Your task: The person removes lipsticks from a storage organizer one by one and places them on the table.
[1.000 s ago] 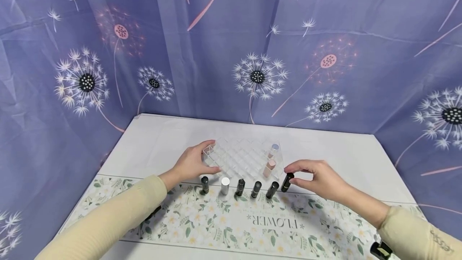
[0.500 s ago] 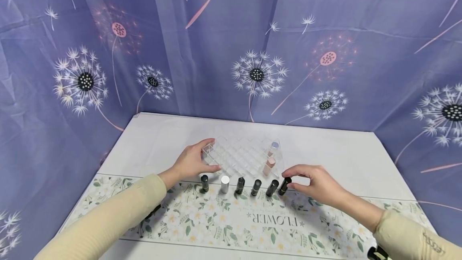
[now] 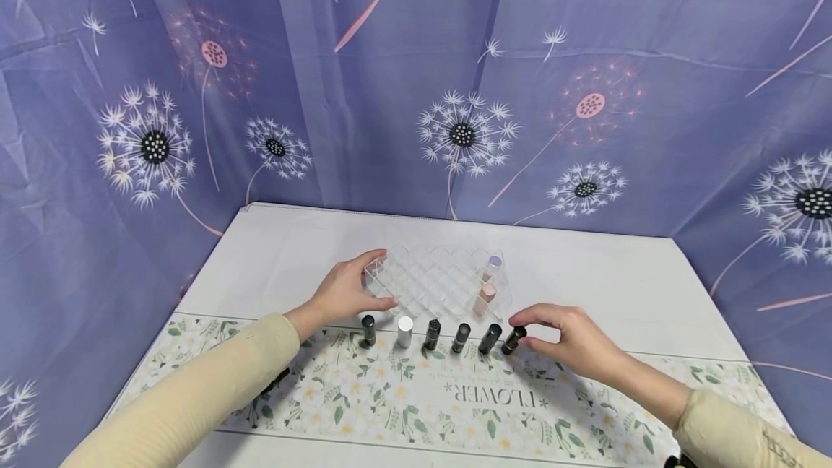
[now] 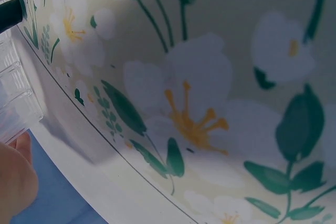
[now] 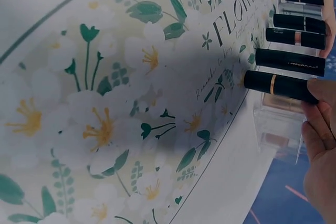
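Note:
My left hand [image 3: 344,291] grips the left end of a clear lattice lipstick organizer [image 3: 432,282], thumb along the front side. The left wrist view catches a corner of the organizer [image 4: 18,95]. Thumb and forefinger of my right hand [image 3: 575,338] pinch the top of a black lipstick tube [image 3: 512,342]; the right wrist view shows its gold band, with its base at the mat. This tube is at the right end of a row of upright tubes, beside another black lipstick [image 3: 490,339]. A pink tube [image 3: 484,300] and a lilac-topped tube [image 3: 492,267] stand in the organizer's right-end compartments.
A silver tube [image 3: 405,332] and several black ones make up the row before the organizer. Under them lies a floral mat [image 3: 377,396] on a white table [image 3: 585,258]. A dark object [image 3: 679,461] shows by the right sleeve. Purple curtains [image 3: 390,92] enclose the table.
The right hand has brought the black lipstick left and slightly down, close to the row's right end. The left hand stays on the organizer.

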`<state>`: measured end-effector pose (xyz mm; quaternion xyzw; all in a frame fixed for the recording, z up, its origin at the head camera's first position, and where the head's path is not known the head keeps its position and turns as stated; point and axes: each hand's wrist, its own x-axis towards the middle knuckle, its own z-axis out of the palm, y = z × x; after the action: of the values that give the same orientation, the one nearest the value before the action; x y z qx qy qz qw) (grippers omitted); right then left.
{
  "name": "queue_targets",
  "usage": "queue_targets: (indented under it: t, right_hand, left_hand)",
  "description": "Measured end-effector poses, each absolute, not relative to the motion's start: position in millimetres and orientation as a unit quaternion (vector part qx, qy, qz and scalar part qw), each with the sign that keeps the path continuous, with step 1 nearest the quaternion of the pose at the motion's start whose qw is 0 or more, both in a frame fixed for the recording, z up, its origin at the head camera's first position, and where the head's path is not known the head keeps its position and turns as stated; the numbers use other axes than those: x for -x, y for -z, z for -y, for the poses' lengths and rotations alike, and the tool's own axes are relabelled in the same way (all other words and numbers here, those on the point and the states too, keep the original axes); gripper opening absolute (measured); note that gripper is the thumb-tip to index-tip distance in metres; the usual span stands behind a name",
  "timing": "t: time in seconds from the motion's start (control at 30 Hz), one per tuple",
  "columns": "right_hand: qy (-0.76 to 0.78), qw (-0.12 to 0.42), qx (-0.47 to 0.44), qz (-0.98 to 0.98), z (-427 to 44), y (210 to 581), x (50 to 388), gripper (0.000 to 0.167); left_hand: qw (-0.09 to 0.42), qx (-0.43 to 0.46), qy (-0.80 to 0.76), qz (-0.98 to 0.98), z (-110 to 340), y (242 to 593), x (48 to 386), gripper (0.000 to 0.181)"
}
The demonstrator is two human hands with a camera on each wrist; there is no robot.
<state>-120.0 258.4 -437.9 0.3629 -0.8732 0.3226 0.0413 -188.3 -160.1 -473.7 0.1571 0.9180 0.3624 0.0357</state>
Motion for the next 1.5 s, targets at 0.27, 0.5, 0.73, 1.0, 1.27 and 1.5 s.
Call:
queue_targets:
  t: [0.27, 0.5, 0.73, 1.0, 1.27, 1.5]
  right_hand:
    - [-0.317, 0.046, -0.358, 0.877, -262, 438, 118, 0.044]
    - [-0.313, 0.052, -0.363, 0.876, -262, 437, 118, 0.045]
    - [-0.309, 0.052, -0.365, 0.877, -262, 436, 116, 0.047]
    - [-0.298, 0.059, -0.361, 0.881, -265, 434, 115, 0.049]
    - [-0.295, 0.076, -0.358, 0.883, -268, 423, 122, 0.051]
    - [-0.296, 0.086, -0.352, 0.884, -267, 411, 135, 0.053]
  left_hand:
    - [0.037, -0.159, -0.366, -0.916, 160, 473, 188, 0.104]
    - [0.038, -0.161, -0.366, -0.916, 160, 471, 187, 0.103]
    - [0.037, -0.162, -0.365, -0.916, 160, 471, 188, 0.104]
    - [0.04, -0.164, -0.366, -0.915, 160, 471, 188, 0.103]
    - [0.039, -0.161, -0.364, -0.917, 160, 471, 188, 0.103]
    - [0.041, -0.164, -0.365, -0.916, 160, 471, 188, 0.103]
